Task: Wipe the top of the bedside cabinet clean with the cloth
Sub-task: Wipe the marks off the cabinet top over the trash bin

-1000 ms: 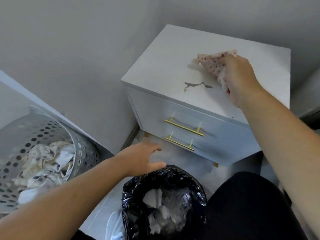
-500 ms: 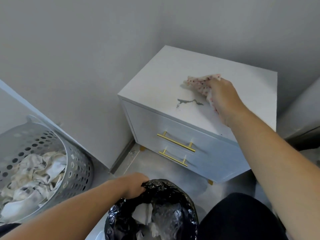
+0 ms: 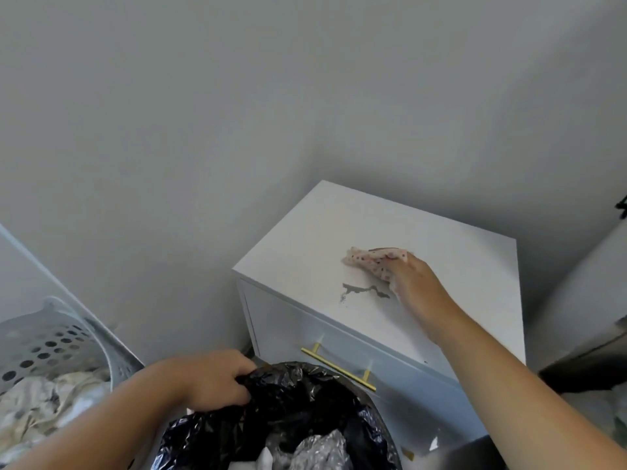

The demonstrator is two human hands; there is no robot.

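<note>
Right hand [image 3: 412,286] presses the clenched spotted cloth [image 3: 375,262] on the bedside cabinet top [image 3: 305,245], dark smear [image 3: 364,290] at its 7 o'clock; left hand [image 3: 212,379] grips the bin liner [image 3: 295,401]; advise firm overlapping strokes across the smear.

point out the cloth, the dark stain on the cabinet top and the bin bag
cloth [image 3: 375,261]: head view, on the spotted fabric left of the fingers
dark stain [image 3: 364,290]: head view, on the mark's middle
bin bag [image 3: 298,398]: head view, on the black plastic by the rim
</note>
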